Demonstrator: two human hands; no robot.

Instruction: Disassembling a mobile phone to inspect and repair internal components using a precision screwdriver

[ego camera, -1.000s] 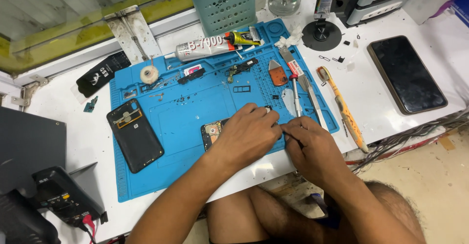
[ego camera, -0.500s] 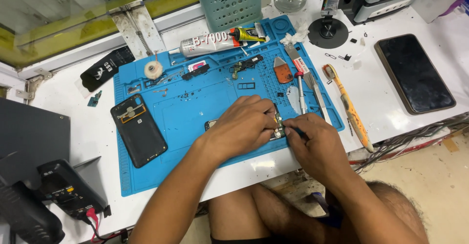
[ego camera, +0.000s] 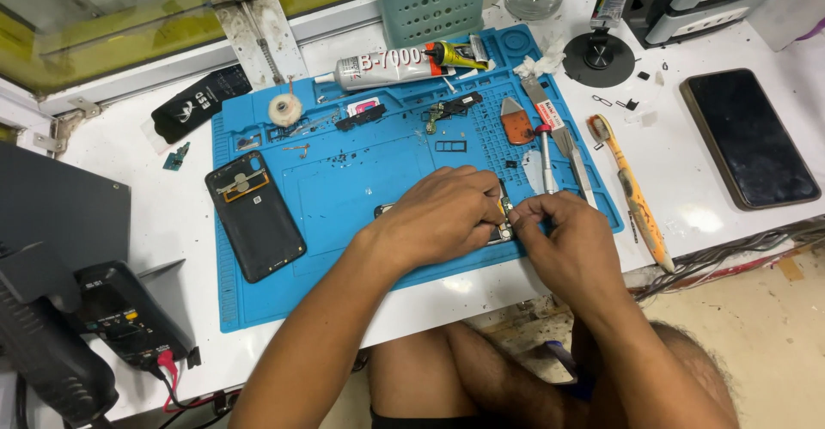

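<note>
- The left hand (ego camera: pixel 447 214) lies curled over a small phone part (ego camera: pixel 501 223) on the blue repair mat (ego camera: pixel 344 197), and presses it down near the front edge of the mat.
- The right hand (ego camera: pixel 563 240) is closed in a pinch; its fingertips (ego camera: pixel 520 214) meet the same part, maybe holding a thin tool, but this I cannot tell.
- The step looks like fine work on the part, prying or fixing a piece.
- The next move calls for a steady hold and very small force.
- A dark phone back cover (ego camera: pixel 254 214) lies on the left of the mat, well apart; a screwdriver (ego camera: pixel 545 150) is near.
</note>
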